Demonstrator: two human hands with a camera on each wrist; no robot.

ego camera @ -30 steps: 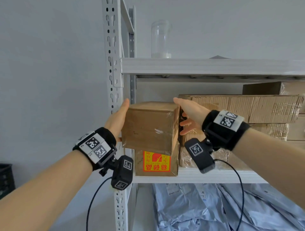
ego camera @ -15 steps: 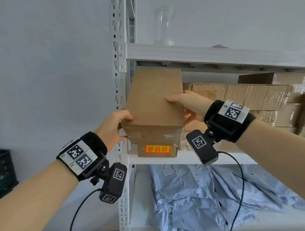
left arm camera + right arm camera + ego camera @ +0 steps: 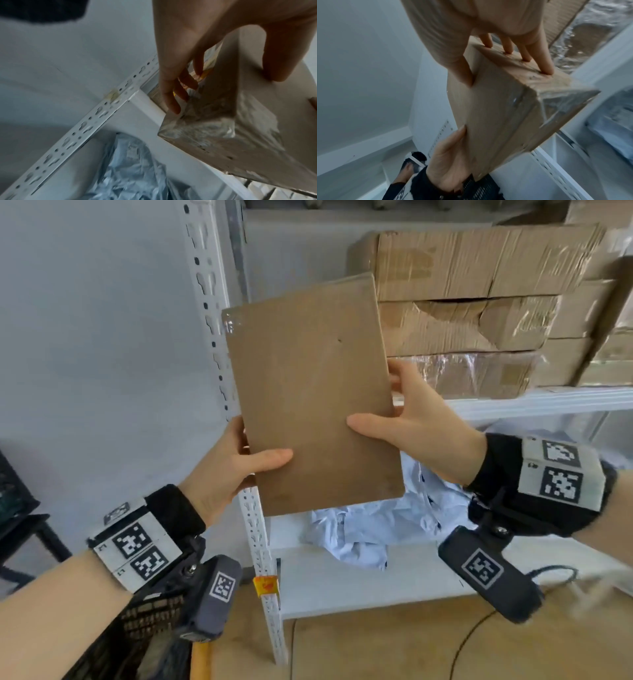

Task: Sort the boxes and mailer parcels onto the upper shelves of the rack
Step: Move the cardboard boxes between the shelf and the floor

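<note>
A plain brown cardboard box (image 3: pixel 315 392) hangs in the air in front of the rack's left post (image 3: pixel 219 344), its broad face toward me. My left hand (image 3: pixel 236 463) grips its lower left edge, thumb on the face. My right hand (image 3: pixel 407 422) grips the right edge, thumb on the face and fingers behind. The left wrist view shows the box (image 3: pixel 240 121) with taped ends and my left hand (image 3: pixel 214 75) round its edge. In the right wrist view my right hand (image 3: pixel 505 70) clamps the box (image 3: pixel 496 119) from above.
A stack of taped cardboard boxes (image 3: pixel 472 309) fills the upper shelf (image 3: pixel 548 402) to the right. Grey mailer parcels (image 3: pixel 376 529) lie on the lower shelf (image 3: pixel 359 587). Large brown cartons (image 3: pixel 376 645) stand under it. A black crate (image 3: pixel 13 491) sits at far left.
Both hands have lifted the box off the red-labelled box on the shelf, pulled it out of the rack toward me and lowered it. My view has tilted downward.
</note>
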